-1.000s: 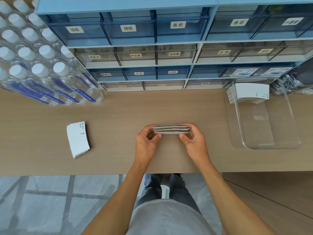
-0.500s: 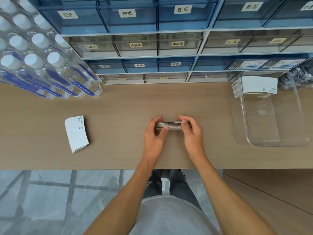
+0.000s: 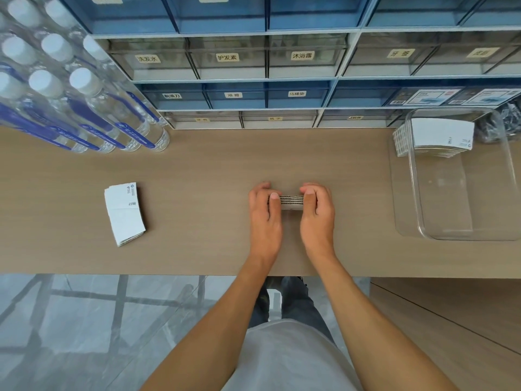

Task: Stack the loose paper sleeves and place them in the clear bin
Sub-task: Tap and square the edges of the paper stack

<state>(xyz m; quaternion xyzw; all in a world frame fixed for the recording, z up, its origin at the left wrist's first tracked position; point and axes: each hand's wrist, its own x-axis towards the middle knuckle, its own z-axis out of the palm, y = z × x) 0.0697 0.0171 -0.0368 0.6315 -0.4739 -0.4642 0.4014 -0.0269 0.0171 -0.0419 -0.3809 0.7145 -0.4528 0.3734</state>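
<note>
At table centre, near the front edge: your left hand (image 3: 264, 213) and right hand (image 3: 317, 210) pinch one bundle of paper sleeves (image 3: 291, 201) from its two ends, thumbs on the near side, fingers curled over the far side. The bundle stands on edge on the wooden table (image 3: 211, 170), only a short middle stretch showing between your hands.

Left, well apart: second stack of sleeves (image 3: 124, 213), lying flat, slightly fanned, untouched.

Right: clear bin (image 3: 507, 176), with a finished pile of sleeves (image 3: 439, 136) at its far end; the near part looks free.

Background: labelled drawer unit (image 3: 253, 66); shrink-wrapped water bottles (image 3: 70, 94) at far left.

Risks, as a judgement:
- Squeeze too hard from the ends and the thin sleeves may bow and spring out of the middle.
- Loosen either hand during the carry to the bin and the sleeves may fan or drop.
- The bin wall is transparent and easy to clip with the bundle.

Change against half a second ago: your hands have closed in along the bundle, covering more of it, and the bundle sits lower against the table. The left stack and bin pile lie as before.
</note>
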